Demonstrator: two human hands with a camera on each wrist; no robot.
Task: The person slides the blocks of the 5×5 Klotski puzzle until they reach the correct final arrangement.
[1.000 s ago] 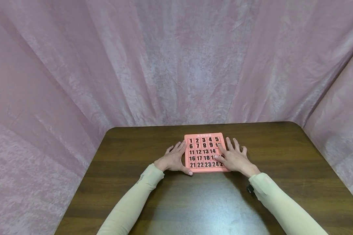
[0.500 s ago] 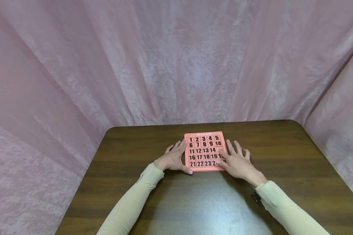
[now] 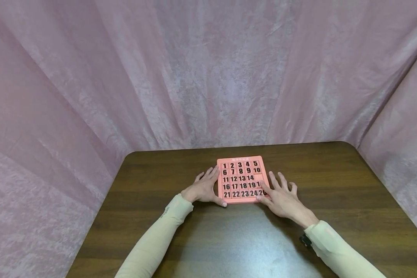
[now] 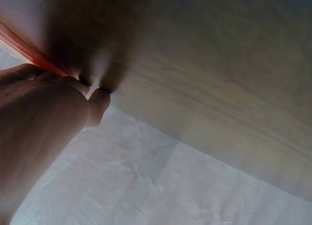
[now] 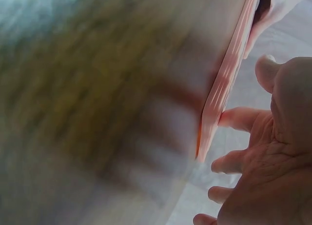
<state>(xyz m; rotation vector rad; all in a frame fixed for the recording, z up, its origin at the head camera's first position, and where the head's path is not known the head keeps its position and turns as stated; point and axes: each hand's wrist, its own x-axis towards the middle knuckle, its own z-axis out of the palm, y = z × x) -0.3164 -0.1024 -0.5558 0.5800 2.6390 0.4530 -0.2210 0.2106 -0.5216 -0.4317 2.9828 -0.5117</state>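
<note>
A pink sliding number puzzle (image 3: pixel 243 200) lies flat on the table in the head view, its tiles bearing black numbers. A gap shows at the right end of the third row, beside 14. My left hand (image 3: pixel 203 190) rests along the board's left edge, fingers extended, thumb by the front left corner. My right hand (image 3: pixel 283 199) is over the right side, its index fingertip on the tile right of 19, which it partly covers. Its thumb is by the 20 tile near the front edge; the other fingers spread past the right edge. The right wrist view shows the board's side (image 5: pixel 224 83) by an extended fingertip.
The brown wooden table (image 3: pixel 160 170) extends around the board. Pink velvet curtains (image 3: pixel 208 77) hang behind it and at both sides. A small black object (image 3: pixel 305 240) sits at the right wrist under the pale green sleeve (image 3: pixel 337 247).
My right hand has moved toward me and slightly right, its index finger going from the 10 tile down to the tile right of 19. The left hand stays in place.
</note>
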